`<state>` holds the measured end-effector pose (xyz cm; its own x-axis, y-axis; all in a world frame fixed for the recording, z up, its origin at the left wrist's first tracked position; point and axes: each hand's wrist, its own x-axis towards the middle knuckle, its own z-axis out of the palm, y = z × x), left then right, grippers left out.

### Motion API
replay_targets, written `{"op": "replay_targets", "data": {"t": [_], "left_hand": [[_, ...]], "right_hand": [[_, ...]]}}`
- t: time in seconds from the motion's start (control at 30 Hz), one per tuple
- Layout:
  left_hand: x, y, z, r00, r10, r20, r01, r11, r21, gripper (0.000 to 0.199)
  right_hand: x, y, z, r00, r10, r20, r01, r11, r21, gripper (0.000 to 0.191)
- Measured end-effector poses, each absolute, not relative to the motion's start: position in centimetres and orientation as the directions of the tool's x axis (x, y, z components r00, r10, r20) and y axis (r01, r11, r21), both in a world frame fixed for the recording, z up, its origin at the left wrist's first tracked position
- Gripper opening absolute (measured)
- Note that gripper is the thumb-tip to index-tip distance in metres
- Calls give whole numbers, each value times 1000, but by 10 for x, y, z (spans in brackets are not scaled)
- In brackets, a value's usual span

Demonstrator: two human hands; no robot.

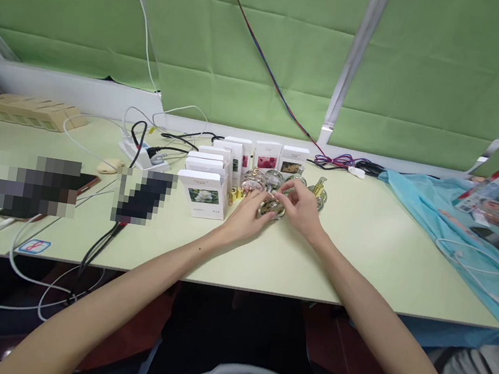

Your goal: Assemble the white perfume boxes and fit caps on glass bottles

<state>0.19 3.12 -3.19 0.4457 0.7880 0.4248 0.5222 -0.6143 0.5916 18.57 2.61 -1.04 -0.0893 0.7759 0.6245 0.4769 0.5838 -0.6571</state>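
My left hand (247, 217) is closed around the near side of a small round glass bottle (271, 209) that looks like a perfume bottle, on the table. At the top of that bottle my right hand (301, 208) has its thumb and fingers pinched together; what lies between the fingertips is too small to make out. More round bottles stand just behind the hands: a pinkish bottle (254, 179) and a bottle with a gold neck (318, 191). Beside my left hand are small gold caps (235, 194) and a white box (202, 199) with a flower picture.
More white boxes (268, 152) stand behind the bottles. To the left are a power strip (144, 157), blurred dark devices with cables and a cardboard tray (31, 110). A blue cloth (420, 203) covers the right side, with a plastic bottle (498, 183) and another person's hand beyond.
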Motion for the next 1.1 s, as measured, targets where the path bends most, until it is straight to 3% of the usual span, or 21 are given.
{"op": "replay_targets", "data": {"t": [1.1], "left_hand": [[2, 33, -34, 445, 780, 439, 535, -625, 569, 28]], "right_hand": [[187, 27, -8, -122, 763, 635, 495, 601, -627, 12]]}}
